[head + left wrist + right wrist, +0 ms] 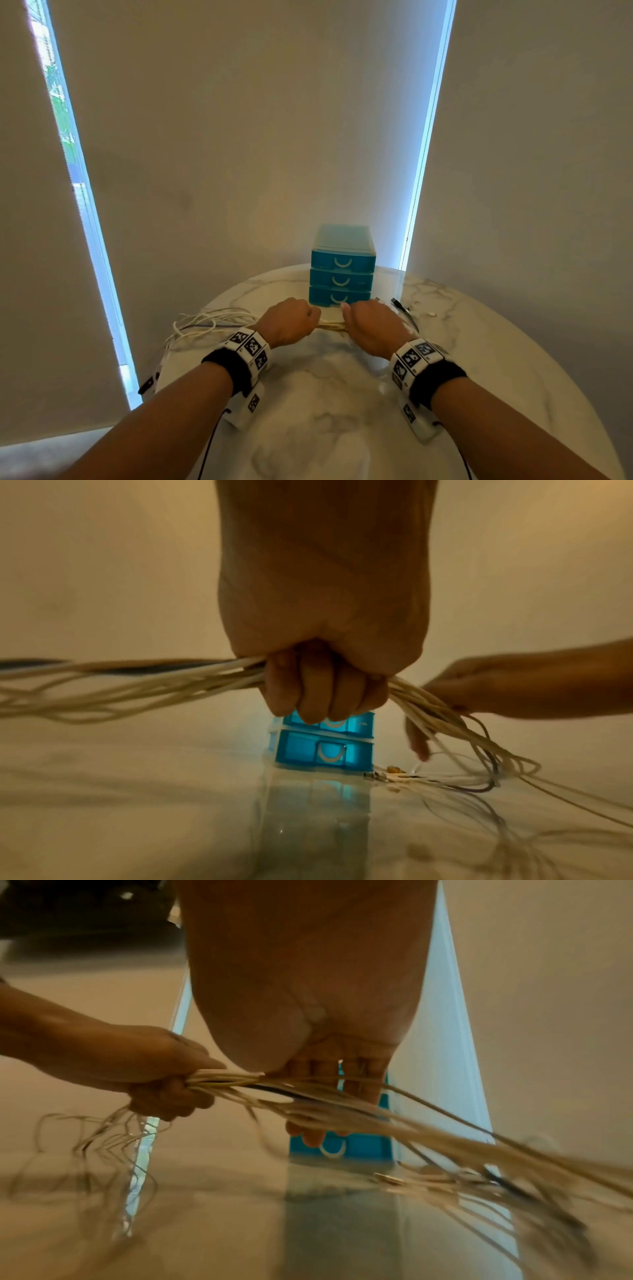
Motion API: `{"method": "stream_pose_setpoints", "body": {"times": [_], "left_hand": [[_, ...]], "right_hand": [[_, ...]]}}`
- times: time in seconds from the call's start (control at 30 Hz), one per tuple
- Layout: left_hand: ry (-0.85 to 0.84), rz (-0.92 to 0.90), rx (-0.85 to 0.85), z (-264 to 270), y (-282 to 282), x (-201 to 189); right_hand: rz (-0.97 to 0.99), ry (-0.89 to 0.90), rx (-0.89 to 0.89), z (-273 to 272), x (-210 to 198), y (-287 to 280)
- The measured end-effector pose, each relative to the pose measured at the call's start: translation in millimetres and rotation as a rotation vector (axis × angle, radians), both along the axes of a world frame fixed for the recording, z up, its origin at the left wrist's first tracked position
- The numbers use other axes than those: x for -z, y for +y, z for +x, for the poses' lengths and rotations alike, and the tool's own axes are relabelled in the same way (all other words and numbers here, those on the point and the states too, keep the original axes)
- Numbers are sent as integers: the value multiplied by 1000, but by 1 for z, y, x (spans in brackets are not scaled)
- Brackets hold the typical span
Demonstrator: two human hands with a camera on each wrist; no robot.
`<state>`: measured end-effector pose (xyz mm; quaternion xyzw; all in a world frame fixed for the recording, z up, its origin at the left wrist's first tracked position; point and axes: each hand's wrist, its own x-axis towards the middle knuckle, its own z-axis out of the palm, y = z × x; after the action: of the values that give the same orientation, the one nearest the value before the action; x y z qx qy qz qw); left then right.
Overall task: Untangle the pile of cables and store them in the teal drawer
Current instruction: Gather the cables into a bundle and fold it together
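Note:
A teal drawer unit (pixel 340 270) with three shut drawers stands at the far side of the round marble table (pixel 342 428). Just in front of it my left hand (pixel 291 320) is a fist gripping a bundle of white cables (pixel 330 325). My right hand (pixel 371 327) holds the same bundle close beside it, thumb over the strands and fingers (pixel 359 1093) fairly straight behind them. The left wrist view shows curled fingers (pixel 325 693) round the cables (pixel 137 685), with the drawer unit (pixel 325 750) behind. Loose ends (pixel 445 1150) trail right.
Cable loops (pixel 205 323) spread left of my left hand, and some strands hang over the table's left edge (pixel 150 382). Dark-tipped connectors (pixel 399 303) and small white bits (pixel 431 313) lie right of the drawers. Blinds with bright window gaps stand behind.

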<state>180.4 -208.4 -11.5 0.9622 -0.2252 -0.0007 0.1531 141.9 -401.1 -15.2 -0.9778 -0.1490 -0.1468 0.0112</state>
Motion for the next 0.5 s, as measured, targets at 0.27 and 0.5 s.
{"method": "stream_pose_setpoints", "body": {"times": [0.27, 0.5], "left_hand": [[131, -149, 78, -13, 2, -18], [19, 93, -76, 2, 36, -2]], "right_hand": [[-58, -256, -13, -14, 3, 10], [-151, -131, 130, -9, 4, -39]]}}
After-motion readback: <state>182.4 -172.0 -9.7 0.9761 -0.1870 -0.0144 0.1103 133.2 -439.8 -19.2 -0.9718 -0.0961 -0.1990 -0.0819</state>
